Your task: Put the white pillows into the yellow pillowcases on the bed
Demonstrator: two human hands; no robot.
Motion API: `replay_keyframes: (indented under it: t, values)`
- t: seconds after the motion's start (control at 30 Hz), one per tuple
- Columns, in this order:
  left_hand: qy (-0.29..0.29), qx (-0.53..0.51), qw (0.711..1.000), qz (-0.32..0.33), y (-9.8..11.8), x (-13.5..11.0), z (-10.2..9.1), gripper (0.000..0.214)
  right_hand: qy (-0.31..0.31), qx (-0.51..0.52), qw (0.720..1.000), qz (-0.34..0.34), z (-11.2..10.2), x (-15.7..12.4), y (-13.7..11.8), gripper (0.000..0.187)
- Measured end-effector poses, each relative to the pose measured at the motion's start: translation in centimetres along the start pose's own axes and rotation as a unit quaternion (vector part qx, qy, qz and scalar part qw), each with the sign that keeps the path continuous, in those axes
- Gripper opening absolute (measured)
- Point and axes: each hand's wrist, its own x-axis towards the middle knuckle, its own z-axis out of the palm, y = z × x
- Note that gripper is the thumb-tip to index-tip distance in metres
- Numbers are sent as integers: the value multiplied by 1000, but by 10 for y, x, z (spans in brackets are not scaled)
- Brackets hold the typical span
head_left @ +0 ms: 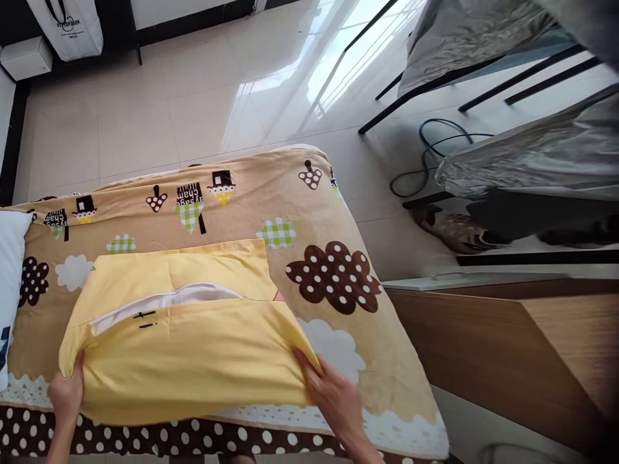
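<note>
A yellow pillowcase lies over the bed, its near part lifted and bulging a little. Through a long slit across its middle a strip of white shows; whether that is a pillow inside or a lining I cannot tell. My left hand is closed on the pillowcase's near left side, thumb on top. On the near right side my right hand grips the fabric the same way. Small black marks sit just below the slit. Underneath spreads a beige patterned blanket with clouds, mushrooms and dotted shapes.
A white pillow lies at the bed's left edge. Beyond the bed is a tiled floor. To the right stand a wooden cabinet, a black metal frame with grey covers, a coiled cable and a shoe.
</note>
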Motion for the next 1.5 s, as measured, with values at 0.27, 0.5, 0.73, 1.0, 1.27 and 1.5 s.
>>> replay_keyframes:
  t: [0.27, 0.5, 0.73, 1.0, 1.27, 1.5]
  values:
    - [-65, 20, 998, 3, -41, -15, 19, 49, -142, -175, 972, 69, 1, -23, 76, 24]
    - [-75, -77, 898, 426, 28, -81, 28, 28, -19, -5, 992, -121, 9, -16, 7, 28]
    - [-203, -33, 720, 663, 151, -177, 79, 50, -30, -84, 945, -315, 41, -5, -136, 17]
    - [-149, 48, 726, 669, 155, -182, 97, 49, 18, -121, 950, -285, 27, 29, -141, 30]
    - [-158, 119, 689, 697, 226, -178, 87, 42, 107, 67, 959, -254, -7, 42, -157, 36]
    - [-211, 133, 707, 662, 243, -163, 101, 28, 140, 99, 952, -253, -15, 62, -153, 30]
